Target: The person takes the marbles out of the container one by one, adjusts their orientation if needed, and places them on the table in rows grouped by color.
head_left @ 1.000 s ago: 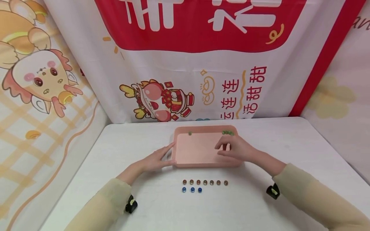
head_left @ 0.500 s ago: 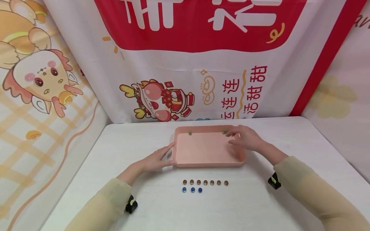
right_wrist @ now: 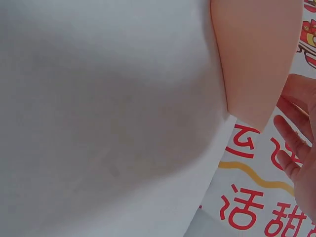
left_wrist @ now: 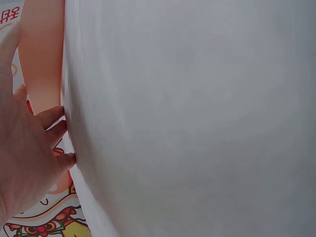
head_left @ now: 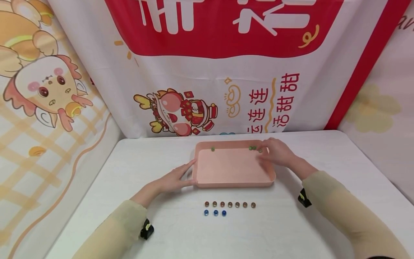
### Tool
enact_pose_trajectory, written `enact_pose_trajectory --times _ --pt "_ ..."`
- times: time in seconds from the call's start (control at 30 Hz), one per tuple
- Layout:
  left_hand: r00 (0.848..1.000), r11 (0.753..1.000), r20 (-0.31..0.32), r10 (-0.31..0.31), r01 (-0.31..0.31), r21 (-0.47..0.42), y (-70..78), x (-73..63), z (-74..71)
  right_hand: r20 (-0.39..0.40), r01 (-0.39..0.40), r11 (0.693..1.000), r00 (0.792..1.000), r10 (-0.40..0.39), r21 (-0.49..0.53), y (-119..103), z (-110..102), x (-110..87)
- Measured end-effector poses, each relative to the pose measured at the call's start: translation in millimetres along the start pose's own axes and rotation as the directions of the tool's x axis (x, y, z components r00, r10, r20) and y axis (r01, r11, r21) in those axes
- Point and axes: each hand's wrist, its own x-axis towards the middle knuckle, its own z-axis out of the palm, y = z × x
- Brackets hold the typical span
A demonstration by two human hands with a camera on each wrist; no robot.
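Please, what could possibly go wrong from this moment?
The right hand is close to green marbles near the far right corner of the tray; a nudge might set them rolling. The left hand touches the tray; if the tray slides nearer, it might disturb the brown marbles and blue marbles in front.

Head view: white backdrop banner [head_left: 207, 70] carried red characters right of centre, "连连" [head_left: 257, 105] with a cut-off one beneath, and beside it "活甜甜" [head_left: 285, 101], reading upward; big white characters [head_left: 184, 18] on its red panel [head_left: 213, 45], top of frame, were cropped, not fully readable, and brown letters "an" [head_left: 405, 23] sat cut off on the printed side cloth [head_left: 376, 72], upper right. Right wrist view repeated red "活甜" [right_wrist: 261, 215] at lower right, others there partial; left wrist view had one cropped red character [left_wrist: 9, 15], upper left, unsure.
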Motion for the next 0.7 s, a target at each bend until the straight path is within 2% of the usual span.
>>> enact_pose_trajectory --times 0.1,0.2,0.33,0.7 --pt "1.0 1.0 0.001 -0.002 0.002 -0.005 -1.1 0.1 0.5 -0.011 0.012 0.998 1.0 -0.013 -0.059 2.7 0.7 4.3" --pt "1.0 1.0 0.002 -0.005 0.005 -0.011 -1.6 0.0 0.5 0.015 -0.026 0.994 0.999 0.028 -0.105 6.2 1.3 8.2" --pt "1.0 1.0 0.0 -0.017 0.017 -0.014 -1.0 -0.3 -0.2 0.063 -0.092 0.988 0.993 0.1 -0.124 11.7 2.7 12.7" --pt "1.0 1.0 -0.005 -0.02 0.02 0.001 -1.4 0.8 -1.0 0.122 -0.132 0.979 0.981 0.152 -0.158 19.3 7.3 23.4"
